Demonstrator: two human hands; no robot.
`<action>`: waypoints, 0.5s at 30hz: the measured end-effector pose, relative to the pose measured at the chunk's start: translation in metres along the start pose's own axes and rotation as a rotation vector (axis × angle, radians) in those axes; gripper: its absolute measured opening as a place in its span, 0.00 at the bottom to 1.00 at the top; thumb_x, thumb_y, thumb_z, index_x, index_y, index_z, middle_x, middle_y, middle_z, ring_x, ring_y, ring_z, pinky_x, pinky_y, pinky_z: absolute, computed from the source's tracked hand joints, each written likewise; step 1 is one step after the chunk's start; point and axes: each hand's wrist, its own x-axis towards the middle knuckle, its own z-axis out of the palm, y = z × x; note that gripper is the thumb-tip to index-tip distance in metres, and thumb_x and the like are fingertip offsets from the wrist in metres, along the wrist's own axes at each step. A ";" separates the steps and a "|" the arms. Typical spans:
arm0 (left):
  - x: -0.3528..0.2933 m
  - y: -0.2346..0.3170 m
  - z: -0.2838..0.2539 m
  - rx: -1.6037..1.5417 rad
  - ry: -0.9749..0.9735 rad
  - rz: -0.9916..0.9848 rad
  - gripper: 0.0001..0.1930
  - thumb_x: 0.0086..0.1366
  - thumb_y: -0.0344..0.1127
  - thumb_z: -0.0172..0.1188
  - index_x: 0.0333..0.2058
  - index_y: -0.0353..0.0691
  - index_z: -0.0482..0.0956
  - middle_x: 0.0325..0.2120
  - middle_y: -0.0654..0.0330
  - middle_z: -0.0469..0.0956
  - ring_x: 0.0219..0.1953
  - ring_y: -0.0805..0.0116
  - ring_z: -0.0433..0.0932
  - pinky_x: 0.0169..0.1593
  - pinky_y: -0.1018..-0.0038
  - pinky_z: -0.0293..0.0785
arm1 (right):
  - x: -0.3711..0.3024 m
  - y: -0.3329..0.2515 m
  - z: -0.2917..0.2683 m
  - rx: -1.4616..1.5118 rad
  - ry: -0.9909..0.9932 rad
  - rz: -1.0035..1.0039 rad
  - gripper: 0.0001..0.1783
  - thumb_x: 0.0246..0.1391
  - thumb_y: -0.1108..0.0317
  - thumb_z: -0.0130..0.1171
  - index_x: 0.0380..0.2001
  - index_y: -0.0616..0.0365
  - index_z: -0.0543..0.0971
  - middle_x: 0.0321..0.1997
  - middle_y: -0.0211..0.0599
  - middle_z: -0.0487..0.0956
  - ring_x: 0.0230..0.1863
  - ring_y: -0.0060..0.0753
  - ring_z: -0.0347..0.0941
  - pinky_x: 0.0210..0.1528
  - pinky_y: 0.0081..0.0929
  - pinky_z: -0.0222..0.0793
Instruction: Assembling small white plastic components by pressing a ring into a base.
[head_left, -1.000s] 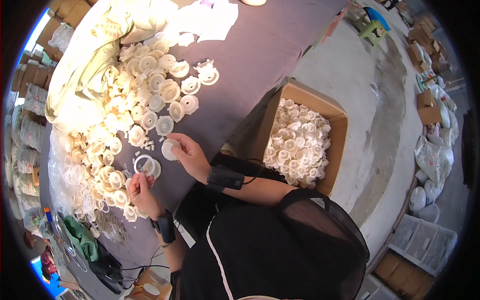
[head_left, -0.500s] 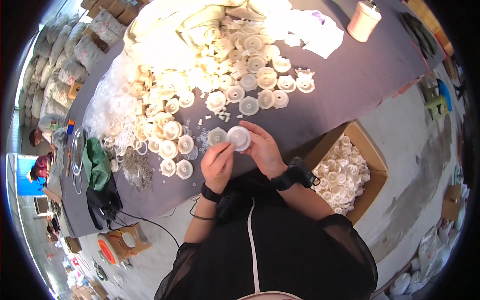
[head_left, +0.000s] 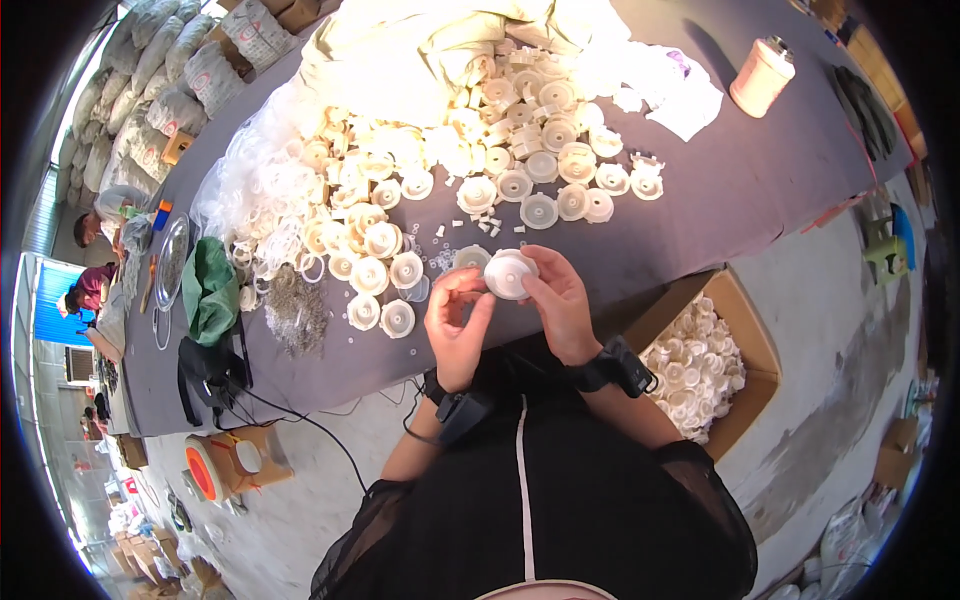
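My right hand point(head_left: 562, 305) grips a round white plastic cap point(head_left: 510, 274) by its edge, holding it above the near side of the table. Just left of it is my left hand point(head_left: 456, 330), its thumb and fingers curved and parted with a gap between them. Its fingertips come close to the cap; whether they touch it I cannot tell. Beyond the left fingers another translucent round part point(head_left: 471, 258) lies on the grey cloth. Small white plastic pieces point(head_left: 486, 222) and tiny clear rings point(head_left: 437, 258) are scattered past it.
A heap of white round parts point(head_left: 540, 165) covers the table's far middle. Left lie clear rings point(head_left: 275, 185), a pile of small metal pieces point(head_left: 297, 310) and green cloth point(head_left: 211, 292). A bottle point(head_left: 762, 78) stands far right. A cardboard box point(head_left: 752, 345) of white parts is at my right.
My left fingers have parted from their pinch at the cap's edge. The cap has tilted in my right hand, showing a different face. The whole view has shifted slightly.
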 end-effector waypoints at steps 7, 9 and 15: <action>-0.002 -0.001 -0.009 -0.355 -0.004 -0.180 0.07 0.57 0.24 0.54 0.35 0.36 0.71 0.37 0.58 0.73 0.37 0.75 0.72 0.41 0.79 0.68 | -0.011 -0.003 0.009 -0.045 -0.120 -0.077 0.16 0.53 0.72 0.50 0.47 0.58 0.68 0.41 0.29 0.73 0.38 0.14 0.67 0.35 0.13 0.62; -0.005 0.007 -0.006 -0.355 0.022 -0.189 0.07 0.57 0.24 0.53 0.36 0.36 0.71 0.37 0.58 0.73 0.37 0.75 0.72 0.41 0.79 0.68 | -0.012 -0.002 0.007 -0.062 -0.160 -0.037 0.15 0.53 0.72 0.49 0.46 0.59 0.68 0.40 0.28 0.73 0.37 0.14 0.67 0.35 0.13 0.62; -0.011 0.007 0.003 -0.437 0.063 -0.299 0.07 0.59 0.29 0.51 0.37 0.37 0.69 0.35 0.62 0.71 0.37 0.76 0.70 0.41 0.77 0.68 | -0.020 0.007 0.018 -0.435 -0.075 -0.121 0.12 0.57 0.70 0.44 0.43 0.60 0.71 0.36 0.28 0.74 0.34 0.12 0.67 0.30 0.11 0.62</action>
